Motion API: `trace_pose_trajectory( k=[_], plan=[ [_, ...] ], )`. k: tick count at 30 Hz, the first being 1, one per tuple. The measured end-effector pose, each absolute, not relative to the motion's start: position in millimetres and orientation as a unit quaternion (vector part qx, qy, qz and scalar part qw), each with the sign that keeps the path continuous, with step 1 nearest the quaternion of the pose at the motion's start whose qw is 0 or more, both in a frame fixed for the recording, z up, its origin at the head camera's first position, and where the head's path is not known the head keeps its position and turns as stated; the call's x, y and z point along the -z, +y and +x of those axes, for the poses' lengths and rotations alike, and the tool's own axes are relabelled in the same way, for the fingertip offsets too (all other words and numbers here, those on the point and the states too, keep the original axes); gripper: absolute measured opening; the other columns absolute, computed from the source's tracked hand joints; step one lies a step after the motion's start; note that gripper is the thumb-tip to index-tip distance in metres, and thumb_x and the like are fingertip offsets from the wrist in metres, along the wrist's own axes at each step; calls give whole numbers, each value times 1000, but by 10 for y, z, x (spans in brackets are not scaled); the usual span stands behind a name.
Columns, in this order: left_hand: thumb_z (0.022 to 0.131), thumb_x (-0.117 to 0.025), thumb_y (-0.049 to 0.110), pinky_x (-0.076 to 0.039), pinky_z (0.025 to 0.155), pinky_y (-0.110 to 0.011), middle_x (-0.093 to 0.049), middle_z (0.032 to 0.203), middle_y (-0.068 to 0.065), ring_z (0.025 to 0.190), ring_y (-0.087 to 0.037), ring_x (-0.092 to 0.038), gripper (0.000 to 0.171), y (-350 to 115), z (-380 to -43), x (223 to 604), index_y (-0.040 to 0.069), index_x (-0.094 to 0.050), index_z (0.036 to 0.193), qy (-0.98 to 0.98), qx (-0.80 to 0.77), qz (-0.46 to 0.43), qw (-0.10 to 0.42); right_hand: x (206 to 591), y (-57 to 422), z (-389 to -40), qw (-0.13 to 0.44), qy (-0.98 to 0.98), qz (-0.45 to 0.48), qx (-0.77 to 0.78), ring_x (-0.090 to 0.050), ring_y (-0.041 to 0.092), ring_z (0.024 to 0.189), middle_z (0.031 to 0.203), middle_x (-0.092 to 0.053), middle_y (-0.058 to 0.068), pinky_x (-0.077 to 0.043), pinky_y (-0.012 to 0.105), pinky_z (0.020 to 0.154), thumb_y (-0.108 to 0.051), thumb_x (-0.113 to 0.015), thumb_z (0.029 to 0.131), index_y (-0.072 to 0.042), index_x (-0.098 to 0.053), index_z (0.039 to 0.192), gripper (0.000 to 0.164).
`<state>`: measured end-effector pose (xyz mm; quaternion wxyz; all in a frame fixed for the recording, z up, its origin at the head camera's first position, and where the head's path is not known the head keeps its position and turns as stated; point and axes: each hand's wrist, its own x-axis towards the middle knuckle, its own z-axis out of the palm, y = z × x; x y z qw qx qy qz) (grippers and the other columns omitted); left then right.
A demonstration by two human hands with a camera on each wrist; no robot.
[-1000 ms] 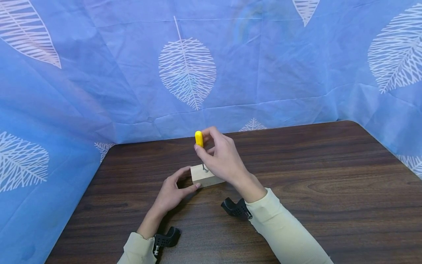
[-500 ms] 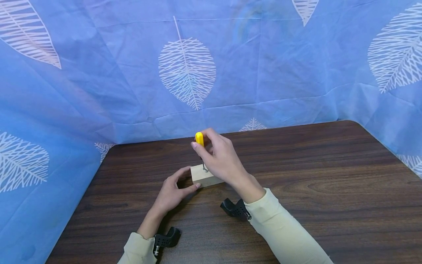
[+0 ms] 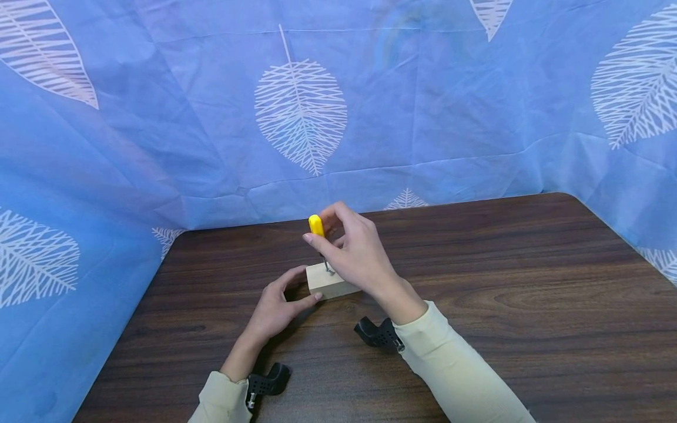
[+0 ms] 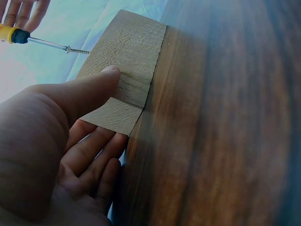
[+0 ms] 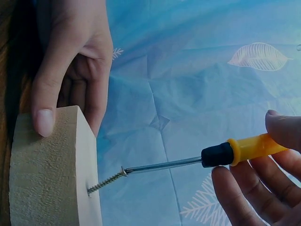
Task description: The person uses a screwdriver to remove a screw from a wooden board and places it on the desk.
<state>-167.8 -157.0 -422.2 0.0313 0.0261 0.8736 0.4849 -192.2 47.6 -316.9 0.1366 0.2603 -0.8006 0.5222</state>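
Note:
A pale wooden block (image 3: 330, 286) lies on the dark wood table. My left hand (image 3: 277, 306) grips its left end, thumb (image 4: 101, 87) on the near side and fingers round the end. A threaded screw (image 5: 107, 182) stands partly sunk in the block's top face, most of its thread showing and leaning a little. My right hand (image 3: 359, 252) holds a screwdriver (image 5: 244, 149) by its yellow handle, between thumb and fingers. The screwdriver's metal shaft (image 5: 164, 165) reaches down to the screw head, its tip at the head, and shaft and screw meet at a slight angle.
The dark wood table (image 3: 502, 305) extends to both sides. Behind it hangs a blue cloth (image 3: 211, 117) with white leaf prints. Black wrist mounts (image 3: 270, 380) sit at both cuffs, low over the table.
The yellow handle's top has tipped slightly left and lower, and my right thumb has shifted left along with it. My left hand and the block stay in place.

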Motion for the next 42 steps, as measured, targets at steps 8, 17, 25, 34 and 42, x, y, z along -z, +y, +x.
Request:
trace_pose_trajectory(
  k=[8, 17, 25, 34, 42],
  plan=[
    [95, -85, 30, -34, 125, -69, -65, 152, -7, 150, -35, -53, 64, -1568, -1676, 4223, 22, -60, 153, 873, -487, 26, 32, 3162, 484, -1921, 139, -800, 262, -521, -70, 13, 91, 102, -73, 2, -64, 25, 73, -18, -76, 100, -11, -71, 114, 16],
    [94, -86, 31, -36, 124, -68, -65, 153, -7, 149, -35, -53, 65, -1569, -1685, 4232, 22, -60, 154, 872, -487, 22, 32, 3163, 489, -1918, 125, -798, 248, -534, -79, 23, 80, 105, -77, 6, -65, 28, 74, -17, -78, 101, -10, -67, 126, 28],
    [95, -85, 31, -37, 124, -67, -66, 151, -6, 148, -34, -55, 63, -1579, -1680, 4228, 23, -61, 153, 870, -491, 29, 32, 3149, 487, -1911, 112, -801, 236, -539, -77, 16, 87, 107, -75, 5, -66, 29, 77, -19, -74, 103, -11, -70, 123, 22],
    [95, -85, 30, -37, 124, -67, -66, 152, -7, 148, -35, -54, 64, -1575, -1675, 4225, 22, -61, 153, 871, -489, 27, 32, 3189, 467, -1929, 136, -798, 242, -535, -74, 13, 88, 106, -72, 4, -65, 26, 77, -24, -78, 102, -10, -63, 117, 25],
    [94, -86, 31, -36, 124, -68, -65, 153, -7, 150, -35, -53, 66, -1573, -1672, 4229, 21, -59, 154, 871, -489, 24, 33, 3185, 481, -1933, 165, -793, 264, -523, -72, 14, 92, 103, -74, 3, -65, 24, 76, -17, -83, 97, -10, -70, 112, 21]
  ],
)
